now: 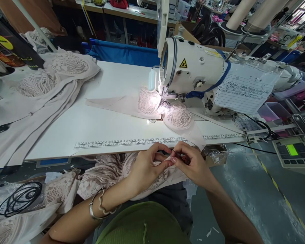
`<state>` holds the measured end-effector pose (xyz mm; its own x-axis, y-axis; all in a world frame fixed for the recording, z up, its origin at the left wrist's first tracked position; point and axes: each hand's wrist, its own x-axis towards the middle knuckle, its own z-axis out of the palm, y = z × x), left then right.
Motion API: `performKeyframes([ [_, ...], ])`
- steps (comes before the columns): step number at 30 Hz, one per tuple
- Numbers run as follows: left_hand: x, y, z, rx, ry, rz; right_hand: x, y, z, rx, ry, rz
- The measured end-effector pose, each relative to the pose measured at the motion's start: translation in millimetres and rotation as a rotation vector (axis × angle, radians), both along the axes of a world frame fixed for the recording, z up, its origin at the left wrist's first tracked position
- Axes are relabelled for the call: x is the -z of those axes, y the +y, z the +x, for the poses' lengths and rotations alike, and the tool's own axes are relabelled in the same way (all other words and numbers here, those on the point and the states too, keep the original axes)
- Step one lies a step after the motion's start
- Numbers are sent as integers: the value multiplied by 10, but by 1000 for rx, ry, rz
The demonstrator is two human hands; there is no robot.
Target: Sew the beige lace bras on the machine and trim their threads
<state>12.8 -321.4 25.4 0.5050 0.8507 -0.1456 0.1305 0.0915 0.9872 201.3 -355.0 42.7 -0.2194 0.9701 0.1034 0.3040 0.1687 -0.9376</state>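
Observation:
My left hand (151, 166) pinches the edge of a pale pink lace bra (162, 176) above my lap, just in front of the table's near edge. Close against it, my right hand (193, 164) is closed around a small dark reddish tool (183, 158), mostly hidden by the fingers; its kind is unclear. Both hands' fingertips meet at the fabric. Under the lit needle of the white sewing machine (193, 64) lies another pale pink bra (179, 117), its two lace cups either side of the needle and one band stretched leftward across the tabletop.
A pile of similar bras (68, 64) covers the table's left end. A printed ruler (132, 143) runs along the front edge of the white table (112, 127). Lower left are more lace pieces (59, 189) and a coil of black cord (20, 200). A control box (295, 152) stands at right.

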Motion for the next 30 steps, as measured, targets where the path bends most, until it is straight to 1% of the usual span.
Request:
performKeyframes([
  [6,9,10,1,7,-20,-5,3,-7,7,29,-10,13],
  [10,52,15,9,-7,21,57,26,-28,-7,79,-62,64],
  [13,77,3,15,-26,44,70,29,-41,-10,90,-85,75],
  [16,65,1,18,-40,6,45,18,-40,42,83,-54,38],
  [18,45,13,19,-19,-41,13,1,-33,100,46,-35,12],
  [21,27,41,17,35,-104,-65,-34,-27,174,-38,-85,-25],
  [24,41,63,15,55,-141,-127,-50,-38,195,-76,-126,-107],
  [27,65,72,12,58,-142,-147,-33,-47,182,-89,-113,-165],
  [30,73,73,5,73,-115,-130,-7,-36,168,-104,-99,-182],
])
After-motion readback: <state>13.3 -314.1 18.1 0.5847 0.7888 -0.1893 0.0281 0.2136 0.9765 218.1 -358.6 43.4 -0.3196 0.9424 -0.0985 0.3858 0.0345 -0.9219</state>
